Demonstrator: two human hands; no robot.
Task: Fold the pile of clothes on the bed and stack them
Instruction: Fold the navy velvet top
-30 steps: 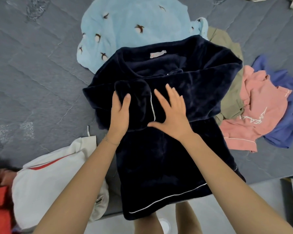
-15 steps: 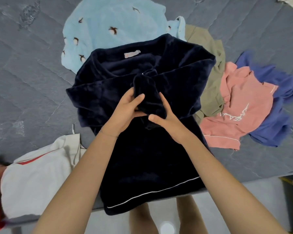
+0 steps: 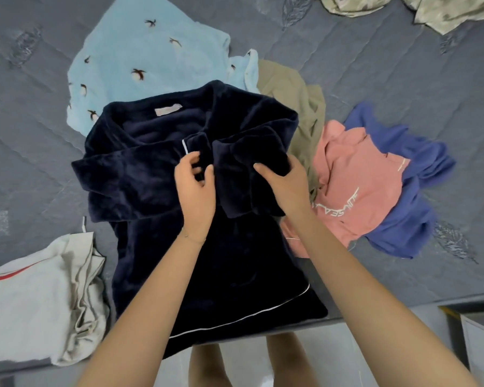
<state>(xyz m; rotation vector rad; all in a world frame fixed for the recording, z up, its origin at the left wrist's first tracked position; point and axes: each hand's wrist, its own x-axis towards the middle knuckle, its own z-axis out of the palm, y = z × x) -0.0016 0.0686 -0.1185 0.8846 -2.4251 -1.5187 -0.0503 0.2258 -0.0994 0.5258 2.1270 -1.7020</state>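
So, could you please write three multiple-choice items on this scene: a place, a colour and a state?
1. Where does the pink top lie relative to the navy pyjama top? A. To its left. B. To its right. C. On it.
2. What colour is the piping on its hem? A. Red. B. Yellow. C. White.
3. What are the left hand and right hand doing? A. Gripping its sleeves. B. Lying flat. C. Hanging free.
Key: B, it lies on the right hand's side; C, a white line crosses the hem; A, both hands curl round fleece.
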